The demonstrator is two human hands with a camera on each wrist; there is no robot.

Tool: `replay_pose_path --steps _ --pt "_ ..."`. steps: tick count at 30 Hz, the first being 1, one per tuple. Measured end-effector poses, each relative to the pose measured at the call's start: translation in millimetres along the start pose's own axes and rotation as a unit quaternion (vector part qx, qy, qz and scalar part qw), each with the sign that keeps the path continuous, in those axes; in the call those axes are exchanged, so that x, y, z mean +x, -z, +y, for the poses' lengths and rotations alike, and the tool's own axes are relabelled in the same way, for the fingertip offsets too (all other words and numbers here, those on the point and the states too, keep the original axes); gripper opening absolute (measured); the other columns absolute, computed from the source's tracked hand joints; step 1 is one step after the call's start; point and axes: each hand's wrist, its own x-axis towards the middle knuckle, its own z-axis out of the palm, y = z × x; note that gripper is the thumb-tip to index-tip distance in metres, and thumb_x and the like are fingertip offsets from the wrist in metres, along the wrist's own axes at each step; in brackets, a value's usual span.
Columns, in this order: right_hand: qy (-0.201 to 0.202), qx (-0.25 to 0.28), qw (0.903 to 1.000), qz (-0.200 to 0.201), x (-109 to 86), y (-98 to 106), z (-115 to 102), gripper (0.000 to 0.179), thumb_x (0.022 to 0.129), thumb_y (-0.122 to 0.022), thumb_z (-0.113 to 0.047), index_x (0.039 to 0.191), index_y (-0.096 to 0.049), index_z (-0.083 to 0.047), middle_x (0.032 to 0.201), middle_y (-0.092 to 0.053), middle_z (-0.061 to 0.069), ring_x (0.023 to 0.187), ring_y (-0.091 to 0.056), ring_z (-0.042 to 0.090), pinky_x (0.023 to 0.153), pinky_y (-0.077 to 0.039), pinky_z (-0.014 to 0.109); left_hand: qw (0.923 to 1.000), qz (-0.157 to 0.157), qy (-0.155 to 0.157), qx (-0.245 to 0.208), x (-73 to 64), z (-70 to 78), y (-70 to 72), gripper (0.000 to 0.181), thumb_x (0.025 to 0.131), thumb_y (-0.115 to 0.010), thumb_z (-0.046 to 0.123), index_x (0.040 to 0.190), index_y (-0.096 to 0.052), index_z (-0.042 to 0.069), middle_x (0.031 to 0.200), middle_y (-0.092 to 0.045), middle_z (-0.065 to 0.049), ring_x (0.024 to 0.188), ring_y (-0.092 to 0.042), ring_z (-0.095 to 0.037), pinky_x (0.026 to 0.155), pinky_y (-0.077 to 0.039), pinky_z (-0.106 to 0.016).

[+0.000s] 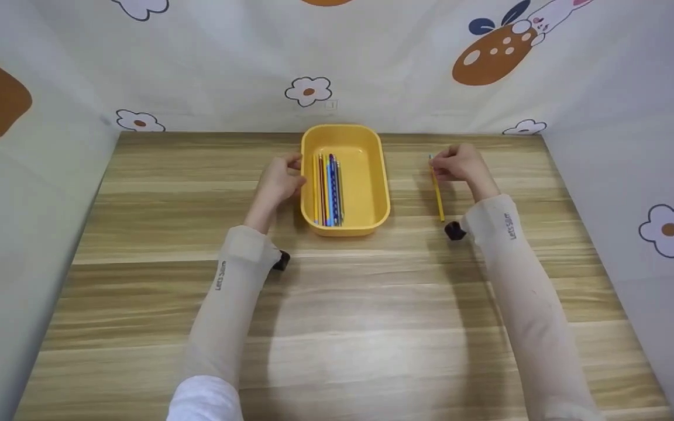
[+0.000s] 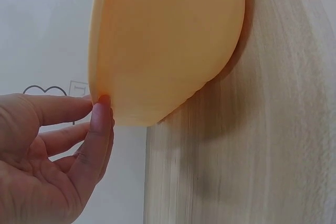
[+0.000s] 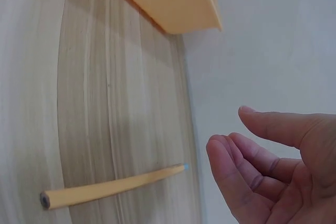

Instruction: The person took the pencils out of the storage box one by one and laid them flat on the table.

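Note:
My left hand (image 1: 278, 180) pinches the side rim of a yellow plastic bin (image 1: 375, 175). In the left wrist view, thumb and fingers of that hand (image 2: 58, 153) meet across the bin's edge (image 2: 168, 30). Several pencils (image 1: 328, 190) lie lengthwise in the bin's left half. To the right of the bin, a single yellow pencil (image 1: 439, 202) with a blue end lies on the table. My right hand (image 1: 458, 164) hovers by its far end. The right wrist view shows that hand (image 3: 273, 169) with thumb and fingertips apart, nothing between them, and the pencil (image 3: 115, 187) beyond.
The wood-grain table (image 1: 348, 327) runs back to a pale patterned curtain (image 1: 208, 70), which also encloses both sides. Black wrist cameras (image 1: 455, 230) sit beneath the beige sleeves (image 1: 524, 292). The bin stands near the table's back edge.

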Motion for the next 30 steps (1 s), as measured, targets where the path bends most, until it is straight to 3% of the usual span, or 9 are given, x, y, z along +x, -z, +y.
replay_pose_path --steps 5,9,20,30 --pt "0.005 0.011 0.9999 -0.01 -2.4 -3.1 -8.9 0.026 0.095 -0.065 -0.014 0.111 -0.061 0.006 0.076 -0.066 -0.003 0.066 -0.068 0.007 0.066 -0.061 0.018 1.0 -0.002 -0.003 -0.001 0.1 -0.6 0.5 0.061 0.095 -0.054 -0.004 0.153 -0.037 0.005 0.141 -0.053 -0.014 0.118 -0.059 -0.024 0.087 -0.057 -0.031" --pt "0.017 0.009 0.9998 -0.011 -4.5 -6.0 -15.8 0.024 0.095 -0.065 -0.014 0.11 -0.063 0.005 0.074 -0.066 -0.004 0.065 -0.067 0.006 0.065 -0.061 0.018 1.0 -0.001 -0.002 -0.007 -0.4 -0.7 0.3 0.061 0.095 -0.055 -0.004 0.153 -0.037 0.005 0.14 -0.054 -0.014 0.113 -0.061 -0.024 0.088 -0.059 -0.035" --pt "0.031 0.018 0.9991 -0.021 -9.4 -17.9 -34.6 0.021 0.094 -0.067 -0.013 0.107 -0.061 0.003 0.077 -0.066 -0.001 0.064 -0.066 0.006 0.063 -0.061 0.019 0.9997 0.001 0.012 -0.021 0.2 -0.7 -0.9 0.06 0.095 -0.056 -0.003 0.152 -0.04 0.008 0.141 -0.055 -0.012 0.1 -0.061 -0.016 0.072 -0.057 -0.022" --pt "0.035 0.021 0.9986 -0.035 -9.4 -28.1 -50.9 0.014 0.094 -0.067 -0.011 0.101 -0.062 0.0 0.075 -0.065 -0.001 0.063 -0.067 0.008 0.062 -0.061 0.019 0.9996 0.0 0.022 -0.02 -0.2 -0.1 -1.5 0.06 0.096 -0.056 -0.001 0.153 -0.039 0.009 0.14 -0.055 -0.01 0.105 -0.061 -0.018 0.081 -0.058 -0.026"
